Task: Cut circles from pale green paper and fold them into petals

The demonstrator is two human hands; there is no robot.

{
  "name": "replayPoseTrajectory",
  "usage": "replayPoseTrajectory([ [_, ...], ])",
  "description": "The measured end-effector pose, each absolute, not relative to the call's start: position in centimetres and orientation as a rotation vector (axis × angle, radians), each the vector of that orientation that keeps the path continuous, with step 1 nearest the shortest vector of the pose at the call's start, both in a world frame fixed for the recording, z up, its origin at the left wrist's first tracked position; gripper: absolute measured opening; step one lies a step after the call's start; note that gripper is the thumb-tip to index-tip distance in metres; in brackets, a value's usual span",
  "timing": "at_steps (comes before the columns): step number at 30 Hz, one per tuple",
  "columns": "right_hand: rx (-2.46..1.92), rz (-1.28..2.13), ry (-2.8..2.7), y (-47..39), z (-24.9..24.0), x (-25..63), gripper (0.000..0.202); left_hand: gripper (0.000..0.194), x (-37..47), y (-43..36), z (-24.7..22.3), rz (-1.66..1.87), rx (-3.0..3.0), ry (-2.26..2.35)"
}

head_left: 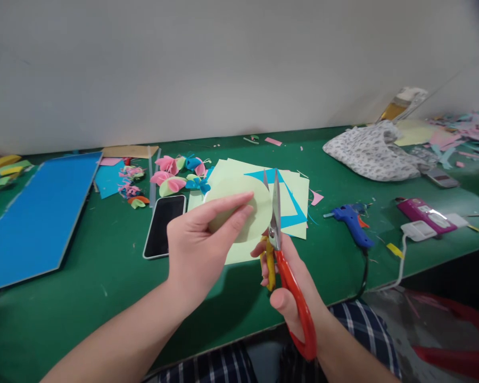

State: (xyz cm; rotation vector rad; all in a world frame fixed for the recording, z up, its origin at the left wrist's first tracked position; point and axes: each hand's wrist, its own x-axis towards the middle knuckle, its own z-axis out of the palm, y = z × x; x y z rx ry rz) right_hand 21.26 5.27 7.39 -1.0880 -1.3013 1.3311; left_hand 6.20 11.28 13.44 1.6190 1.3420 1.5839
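From where I stand, the person's left forearm comes in from 7 o'clock, wrist bent a bit, back of the left hand [199, 242] up, w/ thumb & forefinger stretched toward 2 o'clock. They're pinched shut on the pale green disc [260, 210]; the other fingers are prob. tucked behind, tho my view there is poor. Right forearm enters from 5 o'clock; the right hand [293, 282] is closed round the scissors [275, 223], thumb thru the red loop, fingers curled in the yellow one. Blades pt to 12 o'clock, slightly apart, right at the disc's 3 o'clock edge.

The disc is plain paper, smooth, w/ a neatly rounded right-hand edge & shading under the fingertips. It's held over the paper sheets [301, 187], pale green w/ some blue, on the green table [115, 308], abt the middle of the work area.

Around the disc: paper flowers [172, 183] at 10 o'clock, pink, green & blue; phone [164, 226], dark screen up, at 9 o'clock near the left hand; blue board [43, 213] farther out, same direction. Glue gun [353, 226], blue, lies at 3 o'clock; speckled cloth [373, 151] is crumpled at 2 o'clock, w/ paper scraps [463, 135] beyond it.
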Motion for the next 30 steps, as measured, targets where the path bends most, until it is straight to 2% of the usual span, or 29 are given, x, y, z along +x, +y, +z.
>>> replayPoseTrajectory([
  [6, -1.087, 1.362, -1.286, 5.29, 7.69, 21.33, 0.091, 0.019, 6.11, 11.29, 13.50, 1.599, 1.614, 1.327],
  [13, -1.101, 1.390, -1.302, 5.58, 8.05, 21.42, 0.107, 0.017, 6.17, 11.54, 13.55, 1.639, 1.581, 1.301],
  [23, -1.065, 1.336, -1.329, 5.17, 7.48, 21.33, 0.094, 0.019, 6.26, 11.51, 13.49, 1.657, 1.590, 1.278],
  [30, -1.086, 1.338, -1.312, 5.18, 7.78, 21.19, 0.094, 0.015, 6.25, 11.46, 13.38, 1.633, 1.595, 1.314],
])
